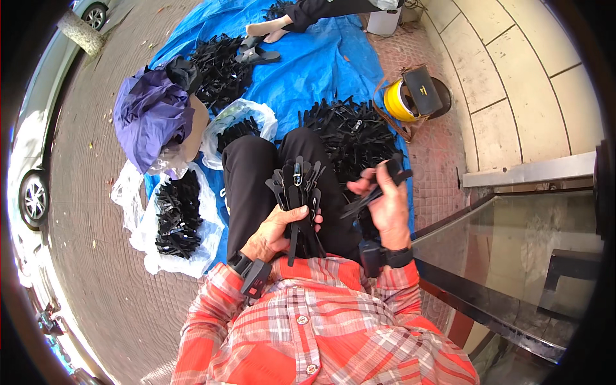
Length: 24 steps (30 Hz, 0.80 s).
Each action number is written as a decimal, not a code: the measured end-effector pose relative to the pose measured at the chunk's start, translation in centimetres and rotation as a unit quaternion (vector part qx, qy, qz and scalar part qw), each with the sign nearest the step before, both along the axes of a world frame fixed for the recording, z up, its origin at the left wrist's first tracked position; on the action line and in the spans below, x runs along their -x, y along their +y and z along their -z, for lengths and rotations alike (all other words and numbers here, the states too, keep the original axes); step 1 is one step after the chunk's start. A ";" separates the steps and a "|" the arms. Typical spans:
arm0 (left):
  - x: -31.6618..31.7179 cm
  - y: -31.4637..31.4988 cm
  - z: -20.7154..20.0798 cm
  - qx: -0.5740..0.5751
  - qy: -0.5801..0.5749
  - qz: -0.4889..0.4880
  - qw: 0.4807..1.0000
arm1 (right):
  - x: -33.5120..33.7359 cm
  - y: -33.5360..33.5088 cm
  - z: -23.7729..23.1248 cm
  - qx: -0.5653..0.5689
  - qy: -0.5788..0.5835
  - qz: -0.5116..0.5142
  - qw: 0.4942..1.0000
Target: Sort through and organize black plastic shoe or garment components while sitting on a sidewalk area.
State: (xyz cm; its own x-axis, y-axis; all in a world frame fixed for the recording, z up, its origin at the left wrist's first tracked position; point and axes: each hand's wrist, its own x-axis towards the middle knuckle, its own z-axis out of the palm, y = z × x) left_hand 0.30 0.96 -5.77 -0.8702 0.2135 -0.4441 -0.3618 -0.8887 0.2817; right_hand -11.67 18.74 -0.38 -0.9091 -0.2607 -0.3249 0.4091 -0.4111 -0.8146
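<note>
My left hand [277, 230] is closed around a fanned bunch of black straps [296, 197], held upright over my lap. A small silver buckle shows near the bunch's top. To its right, my raised right hand [389, 204] pinches a few more black straps [399, 172], apart from the bunch; some of their length is hidden by the fingers. Just beyond my right knee lies a big loose heap of black straps [350, 131], with a few silver buckles among them.
A blue tarp [308, 70] lies under the heaps. At left are a white plastic bag [204, 212] of straps and a purple cloth [151, 119]. A yellow spool [396, 101] with a dark bag [422, 91] stands right, near a glass case [487, 250]. Another person's feet [268, 29] rest ahead.
</note>
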 end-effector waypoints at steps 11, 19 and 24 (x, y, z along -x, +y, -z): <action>-0.5 -0.2 2.5 -0.039 -0.028 -0.026 0.999 | -6.6 -2.6 1.3 -0.433 0.328 -0.336 0.770; 0.0 0.0 0.0 0.002 -0.053 -0.024 0.998 | -2.9 0.3 0.8 -0.118 0.023 -0.211 0.970; -0.1 -0.1 0.7 -0.005 -0.078 0.003 0.997 | -4.3 -2.2 1.0 -0.198 0.035 -0.241 0.949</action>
State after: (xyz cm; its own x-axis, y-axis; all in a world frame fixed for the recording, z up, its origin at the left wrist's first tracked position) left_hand 0.43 0.82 -6.42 -0.7895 0.2238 -0.5715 -0.4059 -0.8889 0.2126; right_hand -7.40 16.55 -1.37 -0.7388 -0.5213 -0.4270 0.4104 0.1544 -0.8987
